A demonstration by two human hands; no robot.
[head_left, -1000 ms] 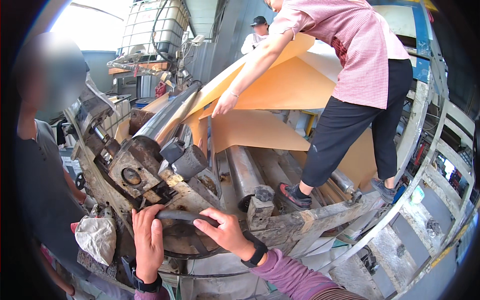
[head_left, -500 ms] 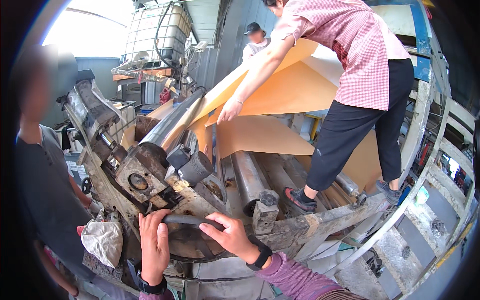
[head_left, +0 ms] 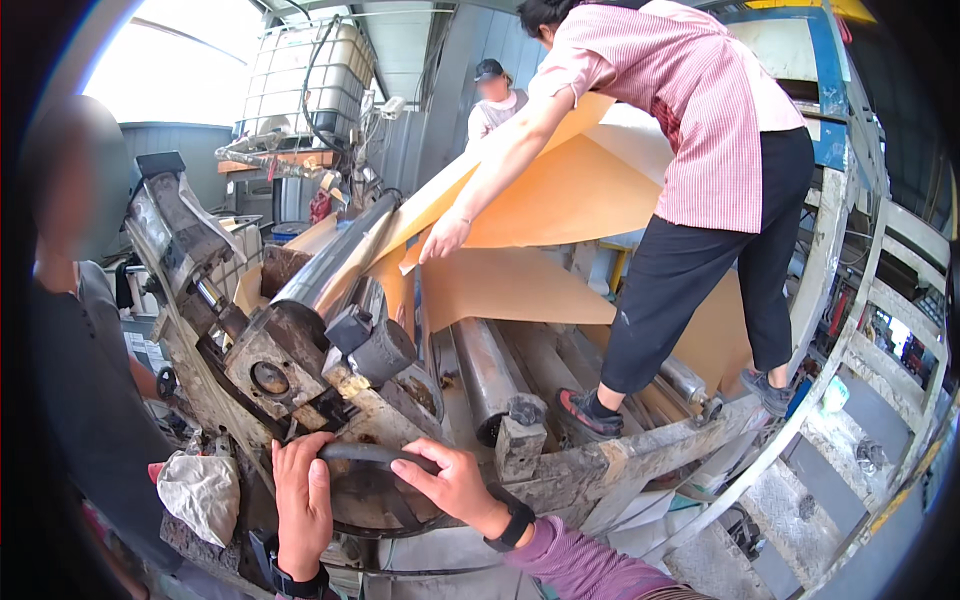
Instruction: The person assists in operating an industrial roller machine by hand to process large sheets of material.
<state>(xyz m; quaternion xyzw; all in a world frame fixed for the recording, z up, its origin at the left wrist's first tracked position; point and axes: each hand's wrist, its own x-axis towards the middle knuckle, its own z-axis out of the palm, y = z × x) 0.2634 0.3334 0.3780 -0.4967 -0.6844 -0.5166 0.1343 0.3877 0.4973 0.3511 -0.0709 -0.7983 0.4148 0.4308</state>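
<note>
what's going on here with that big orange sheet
Someone has both hands at a dark wheel: the right hand grips the rim, while the left hand rests against it, fingers mostly straight. A co-worker in pink stands on the machine's frame, leaning over with one hand at the edge of the orange sheet, which spreads above a metal roller. A person in a cap is behind, another in grey at the left.
</note>
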